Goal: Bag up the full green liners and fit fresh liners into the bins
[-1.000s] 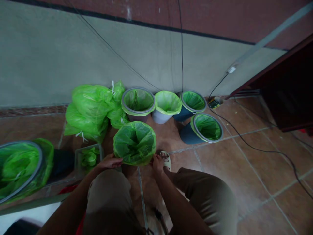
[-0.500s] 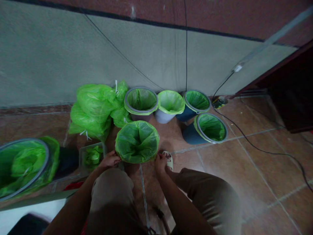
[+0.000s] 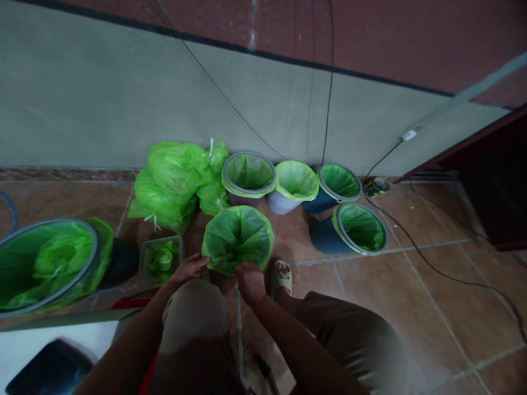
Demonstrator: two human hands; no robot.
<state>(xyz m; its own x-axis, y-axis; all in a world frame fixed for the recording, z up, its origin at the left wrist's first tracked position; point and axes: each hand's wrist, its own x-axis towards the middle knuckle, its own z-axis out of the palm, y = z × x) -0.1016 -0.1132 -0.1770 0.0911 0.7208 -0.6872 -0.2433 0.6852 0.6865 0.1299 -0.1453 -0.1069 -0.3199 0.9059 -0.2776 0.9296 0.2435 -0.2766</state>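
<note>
The green bag [image 3: 239, 233] in front of you is thin and a bit see-through. Its mouth is wide and round, and its sides go down in soft folds to a dark middle. It is just past your knees, near the grey-rimmed bin [image 3: 250, 192] by the wall [image 3: 102, 99]. I can't see what is under it.

Your left hand [image 3: 193, 269] pinches the bag's left edge, just as it did a second ago. Your right hand [image 3: 251, 282] was at the right side then. Now it is on the near edge, closer to your left hand. Its fingers touch the bag, but I can't tell if they grip it. A blue hose [image 3: 11, 211] now shows at the far left.
</note>
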